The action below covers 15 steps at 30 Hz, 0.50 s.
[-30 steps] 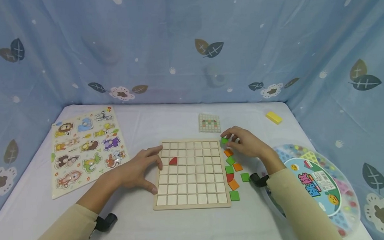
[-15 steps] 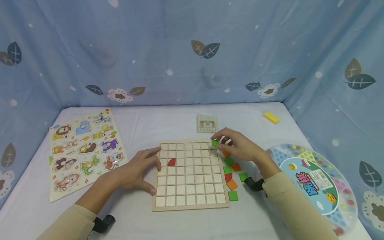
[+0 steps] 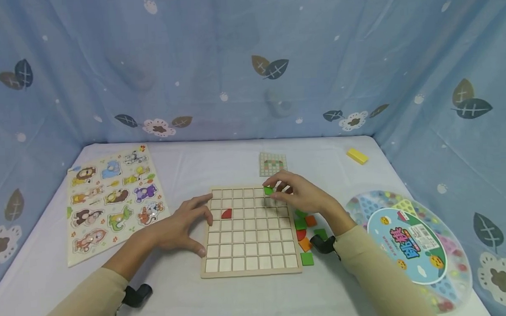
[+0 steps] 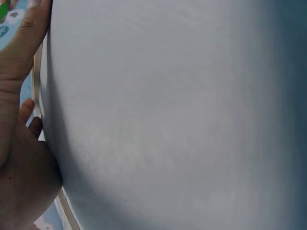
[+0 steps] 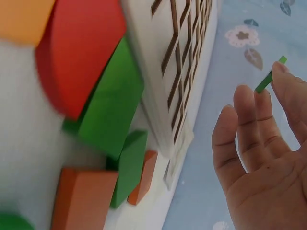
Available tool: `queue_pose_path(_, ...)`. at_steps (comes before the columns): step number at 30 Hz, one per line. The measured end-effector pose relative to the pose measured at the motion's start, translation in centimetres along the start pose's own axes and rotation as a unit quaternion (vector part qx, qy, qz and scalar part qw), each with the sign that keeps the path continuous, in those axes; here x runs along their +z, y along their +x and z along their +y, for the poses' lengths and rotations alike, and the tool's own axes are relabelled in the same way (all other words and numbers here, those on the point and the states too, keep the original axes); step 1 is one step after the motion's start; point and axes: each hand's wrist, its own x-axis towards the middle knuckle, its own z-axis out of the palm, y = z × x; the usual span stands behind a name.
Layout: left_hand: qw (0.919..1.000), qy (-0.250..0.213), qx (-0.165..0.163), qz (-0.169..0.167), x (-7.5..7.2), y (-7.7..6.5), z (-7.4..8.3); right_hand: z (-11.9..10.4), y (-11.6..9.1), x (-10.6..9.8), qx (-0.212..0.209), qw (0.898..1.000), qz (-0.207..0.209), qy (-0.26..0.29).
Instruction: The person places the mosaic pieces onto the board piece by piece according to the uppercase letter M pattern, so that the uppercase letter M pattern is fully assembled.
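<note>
R hand (image 3: 298, 191) status: grasping. I have a green tile (image 3: 268, 191) pinched betw. thumb and fingertips, over the far rows of the wooden grid board (image 3: 252, 273), R of centre. R-wrist view gives the tile approx. edge-on; height above the cells can't be confirmed.

L hand (image 3: 177, 226) status: released, nothing grasped. Fingers spread, fingertips & thumb at the board's L edge. One red quarter-circle tile (image 3: 226, 214) sits in the board, L of centre. Loose red tile (image 3: 301, 234), loose orange tile (image 3: 305, 244) and loose green tile (image 3: 307, 259) lie on the table (image 3: 173, 281) by the R edge, w/ others. Pattern card (image 3: 270, 163): just beyond the far edge.

Fault modes (my est.):
1. Tile slip. Cause: narrow pinch; if the tile rotates, it may land askew across a grid rib.
2. Board shift. Cause: sideways push from R hand w/ L hand contact too light; red quarter-circle tile could jump its cell.
3. Loose tiles scattered. Cause: R wrist cam (image 3: 322, 245) close by them; a low pass may sweep some away.
4. Card nudged. Cause: R hand knuckles near its lower corner.
</note>
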Motion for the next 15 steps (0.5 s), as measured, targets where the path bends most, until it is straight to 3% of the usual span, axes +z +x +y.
queue_pose_path(15, 0.9998, -0.002, 0.005, 0.017, 0.1, 0.0, -0.2, -1.2, 2.0, 1.9, -0.021, 0.999, -0.027, 0.018)
